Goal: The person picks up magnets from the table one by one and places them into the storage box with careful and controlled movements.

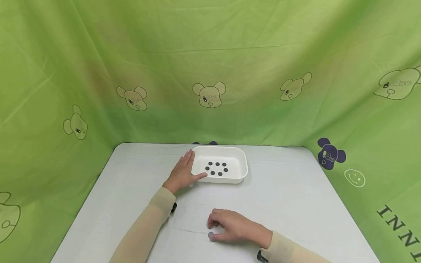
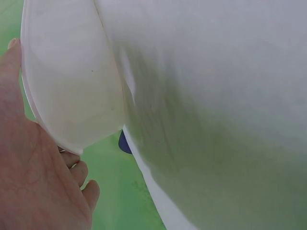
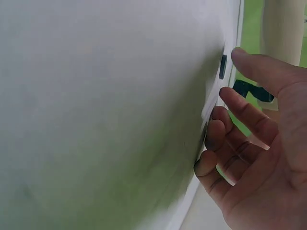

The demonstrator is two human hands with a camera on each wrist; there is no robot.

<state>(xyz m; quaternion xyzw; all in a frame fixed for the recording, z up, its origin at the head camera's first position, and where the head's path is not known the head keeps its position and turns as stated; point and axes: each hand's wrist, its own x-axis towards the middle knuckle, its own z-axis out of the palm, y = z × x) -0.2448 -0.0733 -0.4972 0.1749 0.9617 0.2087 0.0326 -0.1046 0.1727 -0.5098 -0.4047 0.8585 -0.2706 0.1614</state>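
Note:
A white rectangular tray (image 1: pixel 235 160) stands at the back of the table, with several small dark round discs (image 1: pixel 212 172) lying flat on its bottom. My left hand (image 1: pixel 181 172) rests against the tray's left end, fingers straight along the outside and thumb at the near rim; the left wrist view shows the hand (image 2: pixel 33 158) beside the tray wall (image 2: pixel 72 76). At the front of the table lies one grey disc (image 1: pixel 211 235). My right hand (image 1: pixel 231 225) is over it, thumb tip beside the disc, fingers loosely bent. In the right wrist view a gap shows between the thumb and the disc (image 3: pixel 223 67).
A white cloth covers the table (image 1: pixel 279 197). Green curtains (image 1: pixel 210 54) printed with bear heads hang behind the table and on both sides. Dark bands (image 1: pixel 262 256) sit at the sleeve cuffs.

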